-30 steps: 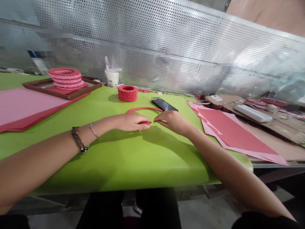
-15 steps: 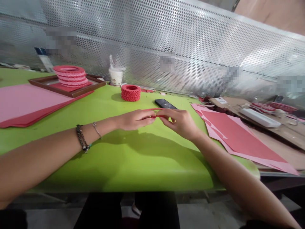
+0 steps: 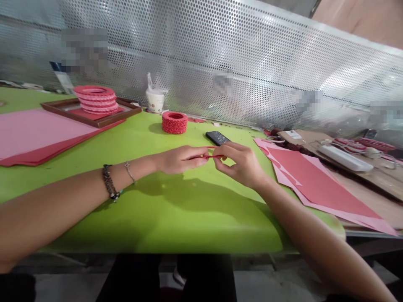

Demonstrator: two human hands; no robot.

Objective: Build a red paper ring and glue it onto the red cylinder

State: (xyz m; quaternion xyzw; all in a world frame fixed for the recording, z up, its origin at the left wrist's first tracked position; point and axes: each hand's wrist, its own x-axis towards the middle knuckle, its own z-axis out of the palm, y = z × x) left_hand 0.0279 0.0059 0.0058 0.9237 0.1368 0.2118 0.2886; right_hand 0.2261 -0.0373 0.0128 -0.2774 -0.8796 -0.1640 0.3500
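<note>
Over the green table [image 3: 151, 226], my two hands hold a thin red loop-like piece [image 3: 210, 157], seen nearly edge-on, perhaps a paper ring. My left hand [image 3: 178, 159] has its fingers straight and pressed together on the left end. My right hand [image 3: 241, 162] pinches the right end between thumb and fingers, palm down. Much of the piece is hidden by the fingers. Beyond them stands a short stack of red rings with scalloped edges [image 3: 175, 126]. A black phone [image 3: 216, 137] lies just behind my right hand.
At left, a brown wooden tray [image 3: 102, 122] bears a stack of pink and red rings [image 3: 97, 100], beside pink and red sheets [image 3: 37, 130]. A white cup [image 3: 155, 102] stands near the perforated metal panel [image 3: 189, 54]. Red cut paper [image 3: 327, 180] and a white power strip [image 3: 346, 158] lie right.
My right hand has shifted slightly right, away from my left fingertips, so more of the red piece shows between them. The whole view has also shifted a little.
</note>
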